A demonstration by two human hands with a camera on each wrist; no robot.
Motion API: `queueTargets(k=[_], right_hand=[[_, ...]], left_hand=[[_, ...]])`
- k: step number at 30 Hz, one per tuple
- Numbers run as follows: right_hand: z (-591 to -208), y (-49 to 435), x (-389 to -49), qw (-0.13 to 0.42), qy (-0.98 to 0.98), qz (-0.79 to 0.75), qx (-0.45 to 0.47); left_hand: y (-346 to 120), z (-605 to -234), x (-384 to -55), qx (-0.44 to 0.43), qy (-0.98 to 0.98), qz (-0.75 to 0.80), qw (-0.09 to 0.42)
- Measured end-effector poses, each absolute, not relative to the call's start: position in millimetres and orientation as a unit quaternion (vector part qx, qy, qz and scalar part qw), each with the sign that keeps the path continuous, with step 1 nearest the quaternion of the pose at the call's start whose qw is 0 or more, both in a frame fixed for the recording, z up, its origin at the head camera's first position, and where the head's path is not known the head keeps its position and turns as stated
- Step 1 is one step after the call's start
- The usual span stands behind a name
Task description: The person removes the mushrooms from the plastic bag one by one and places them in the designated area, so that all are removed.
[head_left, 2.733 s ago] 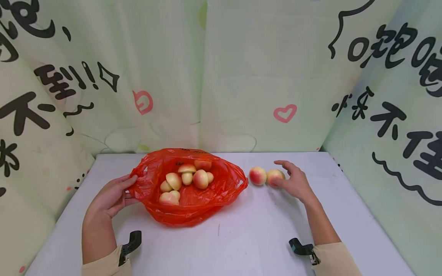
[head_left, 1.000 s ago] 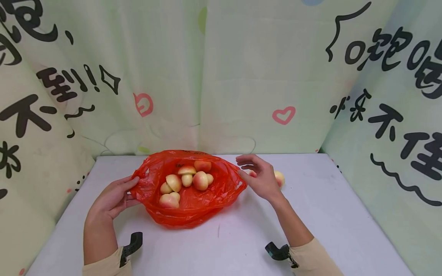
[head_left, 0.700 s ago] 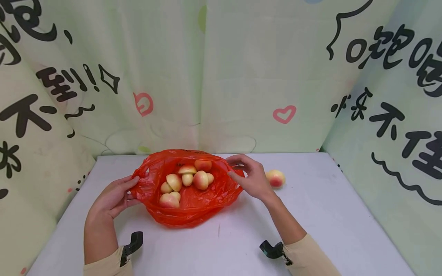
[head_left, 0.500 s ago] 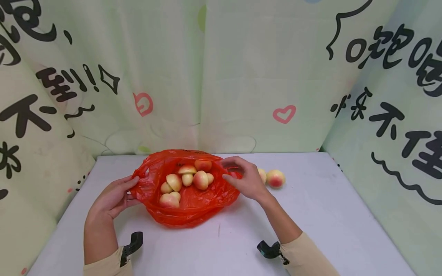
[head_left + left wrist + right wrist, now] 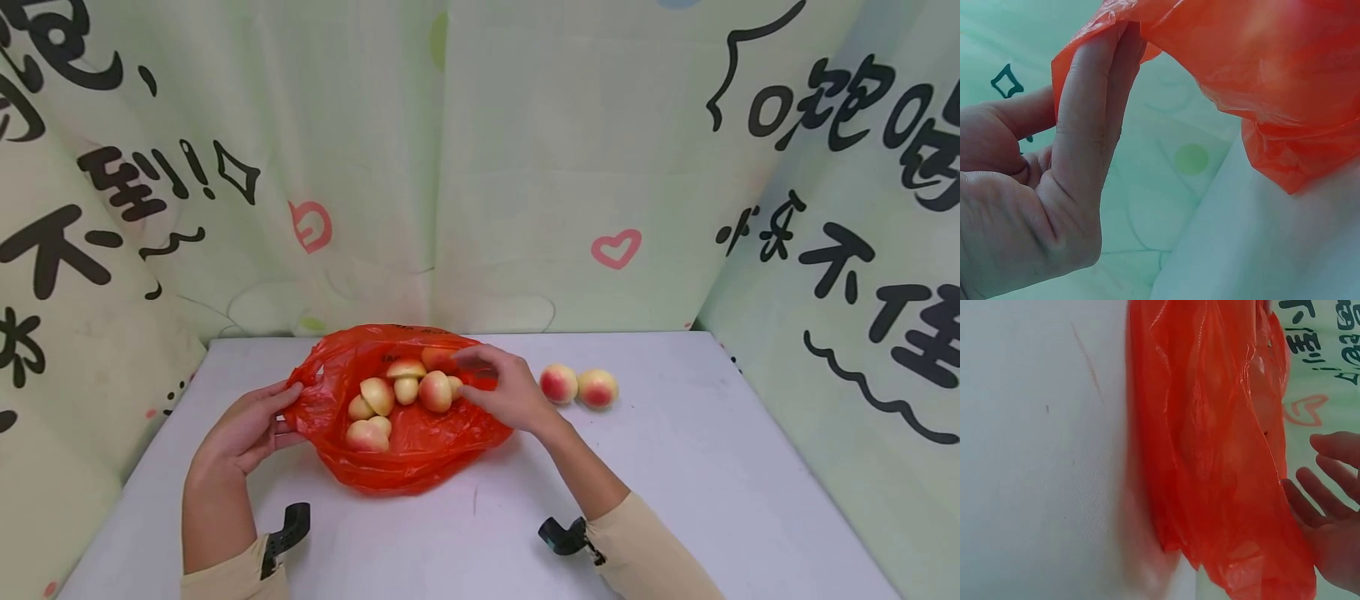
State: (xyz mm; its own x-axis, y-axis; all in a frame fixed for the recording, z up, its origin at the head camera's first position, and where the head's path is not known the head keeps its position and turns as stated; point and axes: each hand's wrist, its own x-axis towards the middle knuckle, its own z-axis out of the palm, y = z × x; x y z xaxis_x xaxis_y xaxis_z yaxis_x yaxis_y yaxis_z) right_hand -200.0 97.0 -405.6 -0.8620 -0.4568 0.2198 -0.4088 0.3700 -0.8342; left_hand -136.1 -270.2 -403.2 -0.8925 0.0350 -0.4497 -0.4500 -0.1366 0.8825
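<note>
A red plastic bag (image 5: 442, 450) lies with its mouth wide, holding several cream-and-pink mushrooms (image 5: 377, 397) that look like toys. My left hand (image 5: 243, 429) pinches the bag's left edge between thumb and fingers; in the left wrist view, its fingers (image 5: 1088, 112) run up beneath the red film. Over the right side of the bag's mouth is my right hand (image 5: 506, 389), thumb and fingers apart, close to the rightmost mushroom (image 5: 436, 392). The right wrist view has this hand's fingers (image 5: 1329, 494) spread beside the bag, with nothing gripped. Whether they touch a mushroom, I cannot tell.
Two round pink-and-cream pieces, a left one (image 5: 558, 383) and a right one (image 5: 597, 388), sit side by side on the white table (image 5: 675, 467), right of the bag. A printed pale green curtain (image 5: 525, 167) encloses the table's back and sides.
My right hand has moved left from the two round pieces, past the bag's right edge, to over its mouth. Both pieces stay on the table. The left hand keeps its hold on the bag.
</note>
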Motion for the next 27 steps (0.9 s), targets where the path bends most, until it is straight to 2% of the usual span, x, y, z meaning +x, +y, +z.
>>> queueTargets(k=[13, 27], right_hand=[[-415.5, 79.9, -211.4, 0.024, 0.863, -0.433, -0.26], [-416.8, 67.0, -215.6, 0.056, 0.897, -0.364, -0.246]], left_hand=[[-271.3, -402.9, -135.4, -0.162, 0.634, 0.738, 0.165], [-268.4, -401.1, -135.5, -0.159, 0.642, 0.732, 0.163]])
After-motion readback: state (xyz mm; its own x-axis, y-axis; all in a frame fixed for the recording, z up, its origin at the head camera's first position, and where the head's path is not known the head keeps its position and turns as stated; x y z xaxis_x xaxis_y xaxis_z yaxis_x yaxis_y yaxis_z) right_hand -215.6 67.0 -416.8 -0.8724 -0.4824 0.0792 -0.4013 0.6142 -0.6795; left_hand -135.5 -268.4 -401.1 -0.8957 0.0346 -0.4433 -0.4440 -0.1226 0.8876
